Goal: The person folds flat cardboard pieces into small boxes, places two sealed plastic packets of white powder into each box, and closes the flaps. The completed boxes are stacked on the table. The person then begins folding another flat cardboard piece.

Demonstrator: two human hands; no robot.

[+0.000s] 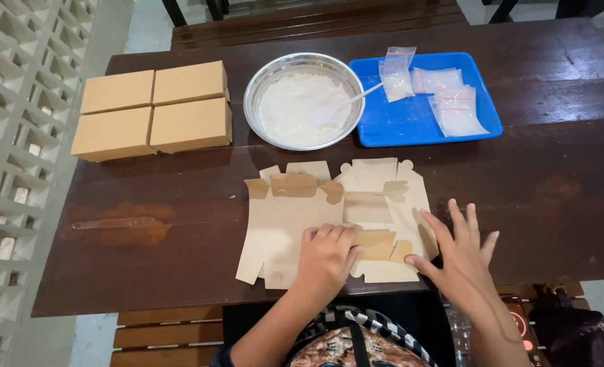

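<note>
Brown cardboard, cut as a flat box blank, is spread near the middle of the table's near edge, with a second blank partly overlapping it on the right. A folded flap at the near side is pinned down by the left hand, whose fingers are curled and pressed together on top of it. The right hand is laid flat on the right margin of the blanks, its fingers spread wide and the thumb touching the flap's rounded tab. Farther back, toward the far edge, a metal bowl of white powder is set, with a white spoon resting in it. Just right of it a blue tray holds small clear bags of the same white powder. At the far left corner, four closed cardboard boxes are grouped in a square on the dark wooden table.
</note>
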